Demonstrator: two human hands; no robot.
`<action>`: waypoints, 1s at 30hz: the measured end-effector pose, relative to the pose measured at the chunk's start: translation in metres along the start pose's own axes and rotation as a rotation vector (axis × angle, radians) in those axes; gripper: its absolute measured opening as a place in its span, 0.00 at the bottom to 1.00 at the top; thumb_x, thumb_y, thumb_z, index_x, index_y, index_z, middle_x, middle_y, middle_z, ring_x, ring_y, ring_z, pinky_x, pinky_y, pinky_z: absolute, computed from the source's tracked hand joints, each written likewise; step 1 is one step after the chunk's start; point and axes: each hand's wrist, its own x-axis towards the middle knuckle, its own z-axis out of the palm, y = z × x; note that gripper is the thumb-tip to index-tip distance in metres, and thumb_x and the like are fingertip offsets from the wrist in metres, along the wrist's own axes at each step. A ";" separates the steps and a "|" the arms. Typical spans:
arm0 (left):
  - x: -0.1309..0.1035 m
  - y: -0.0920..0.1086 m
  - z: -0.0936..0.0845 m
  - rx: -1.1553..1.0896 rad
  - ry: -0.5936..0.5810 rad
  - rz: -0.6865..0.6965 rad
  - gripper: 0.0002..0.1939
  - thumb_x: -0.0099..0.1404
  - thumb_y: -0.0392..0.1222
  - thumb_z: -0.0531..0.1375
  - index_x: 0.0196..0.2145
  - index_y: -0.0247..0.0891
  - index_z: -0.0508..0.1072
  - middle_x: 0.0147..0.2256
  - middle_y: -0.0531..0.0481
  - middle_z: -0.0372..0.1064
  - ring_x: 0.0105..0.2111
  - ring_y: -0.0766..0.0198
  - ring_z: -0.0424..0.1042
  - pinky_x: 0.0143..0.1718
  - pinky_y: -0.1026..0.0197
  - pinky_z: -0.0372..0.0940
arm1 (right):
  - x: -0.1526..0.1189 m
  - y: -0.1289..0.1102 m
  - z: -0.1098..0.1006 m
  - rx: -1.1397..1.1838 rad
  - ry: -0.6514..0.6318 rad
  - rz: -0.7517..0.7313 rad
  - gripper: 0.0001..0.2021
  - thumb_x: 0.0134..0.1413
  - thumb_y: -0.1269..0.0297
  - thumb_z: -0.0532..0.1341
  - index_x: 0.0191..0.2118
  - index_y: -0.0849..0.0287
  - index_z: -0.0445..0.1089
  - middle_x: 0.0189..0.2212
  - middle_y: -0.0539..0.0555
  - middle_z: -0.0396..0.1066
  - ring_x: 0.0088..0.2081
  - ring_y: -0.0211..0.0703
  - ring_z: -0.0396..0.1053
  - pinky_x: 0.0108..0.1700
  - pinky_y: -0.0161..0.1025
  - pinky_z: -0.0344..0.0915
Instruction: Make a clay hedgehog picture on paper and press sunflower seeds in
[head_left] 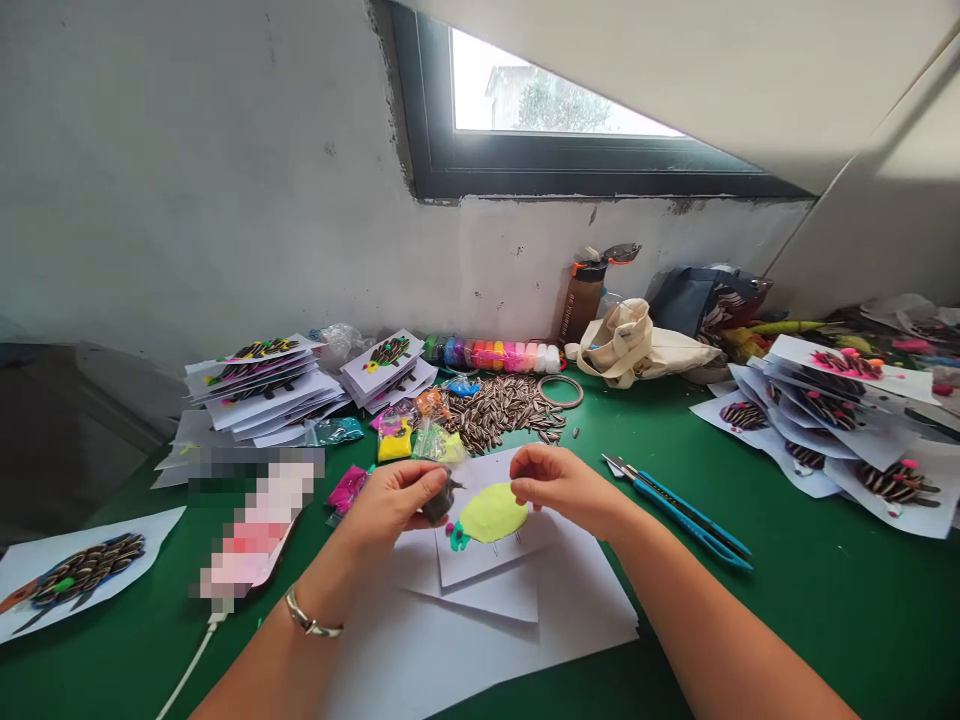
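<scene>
My left hand (394,505) is closed on a dark lump of modelling clay (437,506), with a thin tip sticking out towards the right. Above the drawing, my right hand (555,487) has thumb and fingers pinched together; anything between them is too small to make out. Under both hands lies a white paper card (480,570) bearing a flat yellow-green clay body (491,514). A teal clay head (459,537) with a small magenta piece joins its left end, and short pencilled legs show below. More white sheets (555,640) lie beneath the card.
Sunflower seeds (499,408) are heaped behind the card, beside bags of coloured clay (394,437) and a tape roll (561,391). Blue tweezers (690,520) and a craft knife lie right. Finished seed pictures (262,390) are stacked left and right (847,430). A phone (259,530) with cable lies left.
</scene>
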 end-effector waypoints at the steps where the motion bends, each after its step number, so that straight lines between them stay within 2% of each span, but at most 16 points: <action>1: 0.001 0.002 -0.005 0.013 0.032 0.032 0.23 0.47 0.55 0.70 0.35 0.35 0.78 0.31 0.48 0.74 0.30 0.61 0.71 0.35 0.55 0.71 | 0.000 -0.001 -0.002 0.057 0.009 0.016 0.06 0.49 0.64 0.62 0.33 0.60 0.68 0.26 0.47 0.66 0.29 0.36 0.65 0.30 0.34 0.61; 4: 0.003 0.006 -0.017 0.097 0.165 0.163 0.23 0.50 0.56 0.67 0.35 0.35 0.78 0.29 0.49 0.74 0.30 0.61 0.70 0.35 0.58 0.69 | 0.000 -0.001 -0.006 0.144 0.040 0.039 0.11 0.51 0.59 0.62 0.36 0.61 0.70 0.29 0.52 0.71 0.34 0.39 0.69 0.36 0.37 0.65; 6: 0.004 0.006 -0.023 0.272 0.269 0.256 0.21 0.53 0.57 0.65 0.35 0.35 0.78 0.29 0.48 0.75 0.31 0.59 0.71 0.34 0.60 0.66 | 0.000 0.000 -0.006 0.129 0.062 0.033 0.12 0.51 0.58 0.61 0.37 0.62 0.71 0.31 0.54 0.73 0.35 0.40 0.70 0.37 0.38 0.65; 10: 0.008 -0.002 -0.027 0.670 0.486 0.360 0.17 0.59 0.51 0.60 0.41 0.41 0.79 0.42 0.47 0.77 0.42 0.52 0.73 0.42 0.60 0.65 | 0.001 0.003 -0.002 0.056 0.107 0.001 0.11 0.50 0.58 0.62 0.36 0.61 0.71 0.30 0.53 0.73 0.34 0.41 0.70 0.36 0.39 0.65; 13: 0.013 -0.012 -0.030 0.865 0.480 0.447 0.19 0.63 0.47 0.56 0.49 0.40 0.75 0.49 0.46 0.74 0.49 0.53 0.71 0.50 0.59 0.63 | 0.002 0.004 0.003 0.023 0.143 -0.021 0.12 0.49 0.59 0.62 0.38 0.60 0.71 0.29 0.52 0.72 0.33 0.41 0.69 0.35 0.39 0.64; 16: 0.019 -0.019 -0.034 0.954 0.487 0.493 0.21 0.66 0.45 0.53 0.54 0.39 0.71 0.51 0.44 0.72 0.51 0.53 0.70 0.52 0.57 0.62 | 0.002 0.006 0.007 -0.019 0.160 -0.035 0.12 0.51 0.58 0.61 0.37 0.60 0.71 0.28 0.53 0.72 0.33 0.42 0.69 0.37 0.40 0.64; 19: 0.018 -0.018 -0.037 0.977 0.520 0.615 0.20 0.66 0.44 0.53 0.54 0.38 0.71 0.51 0.43 0.71 0.53 0.53 0.68 0.56 0.53 0.59 | 0.003 0.007 0.008 -0.092 0.150 -0.042 0.12 0.54 0.56 0.59 0.33 0.60 0.72 0.26 0.52 0.71 0.31 0.41 0.68 0.36 0.39 0.64; 22: 0.008 -0.010 -0.029 0.885 0.535 0.749 0.18 0.66 0.44 0.54 0.50 0.38 0.74 0.51 0.43 0.71 0.54 0.54 0.65 0.59 0.52 0.55 | 0.002 0.006 0.011 -0.170 0.162 -0.064 0.13 0.55 0.55 0.57 0.32 0.59 0.71 0.25 0.51 0.69 0.30 0.41 0.66 0.33 0.38 0.63; 24: -0.002 -0.005 -0.016 0.727 0.475 0.708 0.16 0.65 0.46 0.56 0.47 0.39 0.76 0.48 0.44 0.73 0.52 0.53 0.67 0.57 0.53 0.58 | -0.001 0.002 0.015 -0.221 0.178 -0.115 0.11 0.55 0.56 0.57 0.32 0.58 0.71 0.27 0.52 0.70 0.32 0.42 0.67 0.35 0.39 0.64; 25: -0.006 -0.004 -0.007 0.622 0.404 0.638 0.16 0.64 0.48 0.57 0.44 0.39 0.77 0.46 0.44 0.74 0.48 0.53 0.70 0.52 0.54 0.62 | -0.002 -0.001 0.018 -0.236 0.187 -0.148 0.10 0.55 0.57 0.58 0.33 0.58 0.72 0.30 0.53 0.71 0.34 0.43 0.68 0.36 0.39 0.64; 27: -0.013 -0.003 0.010 0.392 0.215 0.457 0.17 0.62 0.51 0.59 0.42 0.36 0.78 0.42 0.43 0.76 0.41 0.54 0.73 0.43 0.56 0.67 | -0.007 -0.007 0.026 -0.253 0.202 -0.207 0.08 0.54 0.61 0.58 0.37 0.57 0.72 0.34 0.54 0.73 0.36 0.44 0.69 0.38 0.39 0.65; 30: -0.019 -0.007 0.032 0.190 -0.100 0.277 0.20 0.61 0.55 0.60 0.42 0.36 0.78 0.35 0.44 0.76 0.36 0.57 0.72 0.34 0.60 0.67 | -0.012 -0.013 0.037 -0.289 0.161 -0.247 0.07 0.54 0.67 0.58 0.39 0.56 0.70 0.32 0.52 0.73 0.33 0.41 0.68 0.35 0.37 0.65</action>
